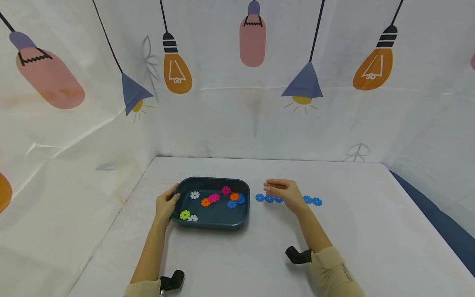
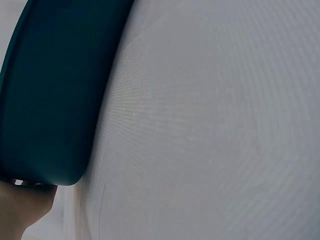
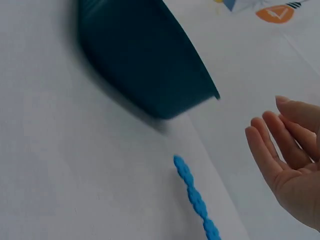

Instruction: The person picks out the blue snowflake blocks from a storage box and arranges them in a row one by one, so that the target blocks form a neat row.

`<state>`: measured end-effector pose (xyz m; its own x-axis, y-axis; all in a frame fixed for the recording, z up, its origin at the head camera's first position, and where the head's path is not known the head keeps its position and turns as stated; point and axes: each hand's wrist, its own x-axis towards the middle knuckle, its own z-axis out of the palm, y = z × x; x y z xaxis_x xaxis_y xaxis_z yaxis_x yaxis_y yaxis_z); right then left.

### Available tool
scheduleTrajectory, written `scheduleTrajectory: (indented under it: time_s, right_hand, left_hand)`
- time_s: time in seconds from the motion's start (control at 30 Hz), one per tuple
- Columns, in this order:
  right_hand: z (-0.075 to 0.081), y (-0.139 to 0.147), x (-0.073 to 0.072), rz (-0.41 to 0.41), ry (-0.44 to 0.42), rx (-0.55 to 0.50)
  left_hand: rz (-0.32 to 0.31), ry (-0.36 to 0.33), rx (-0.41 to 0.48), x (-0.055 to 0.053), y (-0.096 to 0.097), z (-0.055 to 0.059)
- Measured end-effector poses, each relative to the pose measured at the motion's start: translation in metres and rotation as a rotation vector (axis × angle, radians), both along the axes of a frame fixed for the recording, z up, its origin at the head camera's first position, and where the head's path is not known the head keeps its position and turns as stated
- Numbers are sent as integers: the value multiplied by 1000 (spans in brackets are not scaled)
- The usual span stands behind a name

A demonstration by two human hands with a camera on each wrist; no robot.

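Left hand (image 1: 165,207) grips tray (image 1: 213,226); right hand (image 1: 288,194), relaxed and empty, hovers over blue flower row (image 1: 269,199), which a low sweep might scatter.

TXT: none legible | R sleeve (image 1: 330,266): dk lettering (image 1: 347,272), too small to read

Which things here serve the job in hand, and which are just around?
Likely in the job:
dark tray, gripped by the left hand
flower pieces inside
row of blue pieces beside it
right hand, holding nothing

Likely just around:
printed sheet
black wrist devices
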<state>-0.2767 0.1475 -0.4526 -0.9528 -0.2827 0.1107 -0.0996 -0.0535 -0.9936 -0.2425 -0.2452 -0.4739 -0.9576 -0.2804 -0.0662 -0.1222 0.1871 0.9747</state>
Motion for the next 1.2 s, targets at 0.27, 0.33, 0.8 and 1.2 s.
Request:
scheduleTrajectory:
  time_s: [0.27, 0.33, 0.8, 1.2]
  right_hand:
    - [11, -64, 3, 70, -6, -99]
    - [14, -79, 5, 64, 3, -87]
    - [-3, -153, 7, -255, 81, 269]
    - [-1, -159, 5, -130, -109, 352]
  left_hand:
    - [0, 1, 2, 0, 0, 2]
    - [1, 1, 5, 0, 0, 2]
    - [-5, 6, 14, 1, 2, 2]
    - [-11, 16, 30, 2, 0, 2]
